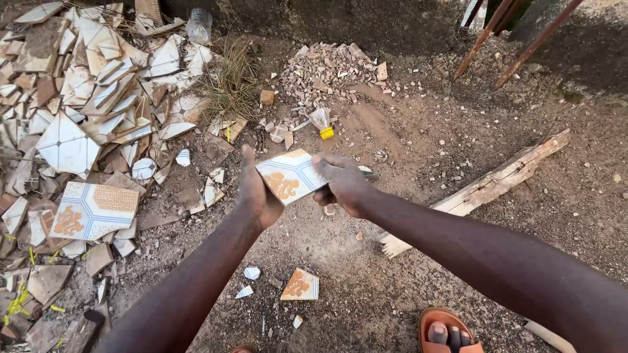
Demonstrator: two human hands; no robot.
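Dirt ground (pixel 392 287); both hands, left (pixel 256 191) and right (pixel 341 184), grip tile piece (pixel 290 175); tool under right hand mostly hidden

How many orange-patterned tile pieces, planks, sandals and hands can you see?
Orange-patterned tile pieces: 3 – held, on the pile, on the ground
Planks: 1
Sandals: 1
Hands: 2 – left, right
Total: 7

1. Tool (pixel 366 174) in the right hand (pixel 343 186): mostly hidden behind the fingers and the tile piece (pixel 290 175); its kind cannot be told.
2. Sandalled foot (pixel 448 332): cut off by the lower edge.
3. Tile heap (pixel 78 98): runs past the left edge.
4. Metal rods (pixel 517 36): tops cut off by the upper edge.
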